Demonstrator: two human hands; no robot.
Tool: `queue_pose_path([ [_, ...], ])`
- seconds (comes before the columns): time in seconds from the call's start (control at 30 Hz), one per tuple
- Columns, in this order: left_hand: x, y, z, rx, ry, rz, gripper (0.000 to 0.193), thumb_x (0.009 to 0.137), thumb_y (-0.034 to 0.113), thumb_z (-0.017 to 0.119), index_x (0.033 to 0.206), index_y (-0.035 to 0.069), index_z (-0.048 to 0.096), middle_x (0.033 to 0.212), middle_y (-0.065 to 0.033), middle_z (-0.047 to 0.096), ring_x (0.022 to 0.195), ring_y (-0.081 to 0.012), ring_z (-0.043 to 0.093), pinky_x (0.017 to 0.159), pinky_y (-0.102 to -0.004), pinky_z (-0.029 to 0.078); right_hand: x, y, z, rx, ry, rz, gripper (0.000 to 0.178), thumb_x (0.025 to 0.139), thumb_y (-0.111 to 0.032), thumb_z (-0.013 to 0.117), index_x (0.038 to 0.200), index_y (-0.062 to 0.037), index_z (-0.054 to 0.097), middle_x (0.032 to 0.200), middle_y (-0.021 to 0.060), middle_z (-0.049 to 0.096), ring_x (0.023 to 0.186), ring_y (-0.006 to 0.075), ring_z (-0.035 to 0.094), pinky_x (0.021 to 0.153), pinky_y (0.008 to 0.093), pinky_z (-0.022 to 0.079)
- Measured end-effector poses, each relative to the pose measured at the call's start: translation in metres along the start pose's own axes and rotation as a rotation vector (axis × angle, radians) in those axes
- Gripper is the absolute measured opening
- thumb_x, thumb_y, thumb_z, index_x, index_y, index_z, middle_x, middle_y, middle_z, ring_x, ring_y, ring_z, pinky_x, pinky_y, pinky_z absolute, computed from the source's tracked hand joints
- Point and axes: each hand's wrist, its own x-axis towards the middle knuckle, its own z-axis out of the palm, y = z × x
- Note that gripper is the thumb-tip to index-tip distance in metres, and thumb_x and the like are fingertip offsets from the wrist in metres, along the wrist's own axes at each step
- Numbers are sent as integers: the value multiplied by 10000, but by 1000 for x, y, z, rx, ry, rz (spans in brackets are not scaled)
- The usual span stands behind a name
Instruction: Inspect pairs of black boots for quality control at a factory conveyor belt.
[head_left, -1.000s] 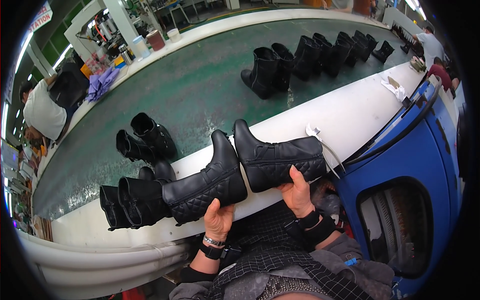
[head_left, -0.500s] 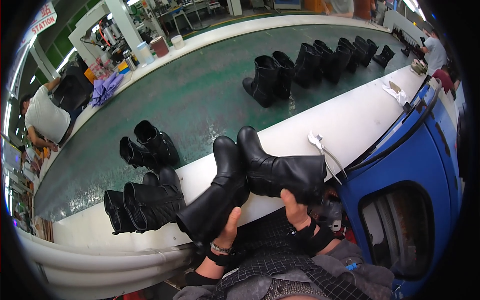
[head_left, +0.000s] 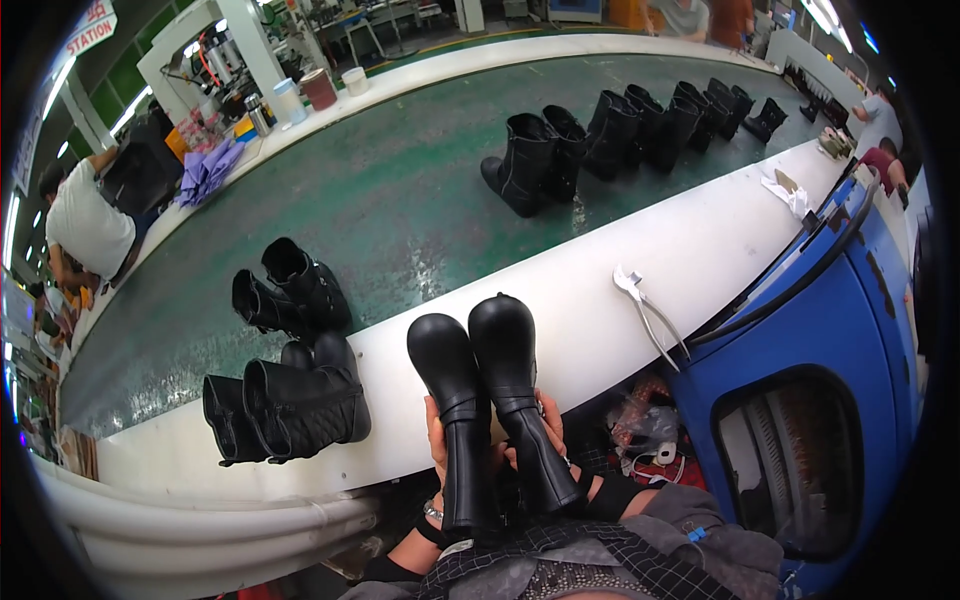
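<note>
Two black ankle boots are held side by side, toes pointing away from me over the white ledge [head_left: 600,290]. My left hand [head_left: 438,440] grips the left boot [head_left: 455,410] at its ankle. My right hand [head_left: 548,425] grips the right boot [head_left: 515,390], fingers showing behind the shaft. Both shafts run down toward my lap, where they hide most of each hand.
A pair of black boots [head_left: 290,410] lies on the ledge to the left, another pair [head_left: 290,290] stands on the green conveyor belt [head_left: 400,200], and a row of boots [head_left: 620,130] stands farther off. Metal pliers [head_left: 650,315] lie on the ledge. A blue machine [head_left: 820,380] is at right. A person [head_left: 85,220] works at far left.
The two boots were held sideways, toes pointing apart along the ledge. Both have swung round and now sit together, toes pointing away, drawn closer to my lap.
</note>
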Motion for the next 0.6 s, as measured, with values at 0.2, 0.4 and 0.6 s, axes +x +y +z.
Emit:
queue_pose_path([
  [0.2, 8, 2, -3, 97, -19, 47, 864, 826, 217, 695, 1453, 110, 111, 1441, -235, 226, 1291, -296, 372, 1081, -431, 305, -6, 31, -6, -327, 57, -196, 602, 870, -58, 590, 1384, -180, 301, 1114, 178, 502, 848, 296, 550, 735, 344, 491],
  [0.4, 11, 10, -4, 31, -13, 81, 906, 793, 48, 693, 1464, 230, 113, 1475, -133, 235, 1247, -213, 443, 1005, -332, 455, 22, -44, -10, -436, -39, -373, 576, 758, -207, 781, 1211, 0, 492, 1372, 264, 357, 1274, 396, 412, 1054, 433, 367],
  [0.6, 3, -3, -16, 185, -23, 138, 852, 760, 23, 724, 1435, 180, 229, 1497, -223, 210, 1343, -331, 347, 1047, -382, 404, 36, -90, -11, -278, -102, -140, 523, 739, -261, 787, 1128, 22, 579, 1293, 183, 437, 1171, 317, 487, 988, 376, 398],
])
